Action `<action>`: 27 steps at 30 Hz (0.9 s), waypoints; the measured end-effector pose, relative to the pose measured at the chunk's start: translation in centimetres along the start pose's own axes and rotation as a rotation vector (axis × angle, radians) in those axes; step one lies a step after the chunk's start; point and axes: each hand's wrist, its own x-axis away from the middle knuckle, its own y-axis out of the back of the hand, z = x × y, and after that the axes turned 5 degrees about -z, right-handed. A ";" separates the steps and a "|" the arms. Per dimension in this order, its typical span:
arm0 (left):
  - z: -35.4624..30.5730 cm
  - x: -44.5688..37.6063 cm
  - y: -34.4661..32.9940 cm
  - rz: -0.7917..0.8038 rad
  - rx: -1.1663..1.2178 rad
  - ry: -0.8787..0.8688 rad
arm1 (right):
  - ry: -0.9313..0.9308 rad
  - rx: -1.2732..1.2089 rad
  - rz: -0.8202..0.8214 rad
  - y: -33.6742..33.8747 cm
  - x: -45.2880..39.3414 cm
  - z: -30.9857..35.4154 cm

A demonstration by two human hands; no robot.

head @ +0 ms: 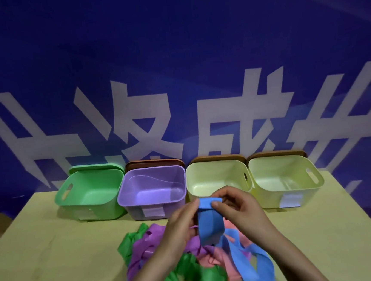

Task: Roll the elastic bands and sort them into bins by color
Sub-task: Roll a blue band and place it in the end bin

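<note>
Both hands (pixel 209 219) around blue band (pixel 209 223)

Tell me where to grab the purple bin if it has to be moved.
Probably by the long rims of the purple bin, one hand from each long side or from above; unlike the green bin, it shows no handle slot. It's open-topped, looks empty, and sits tight between neighbours, so lift straight up.
</note>
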 end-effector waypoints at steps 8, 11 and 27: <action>1.7 0.3 -4.3 -0.106 -0.156 -0.189 | 0.139 0.064 0.020 3.9 0.3 -1.3; 1.8 0.6 -5.1 -0.102 -0.075 -0.118 | 0.227 0.130 0.009 4.7 0.3 -1.6; 1.4 -0.4 -5.3 -0.020 0.168 0.052 | 0.716 0.456 0.059 6.4 -0.7 -3.7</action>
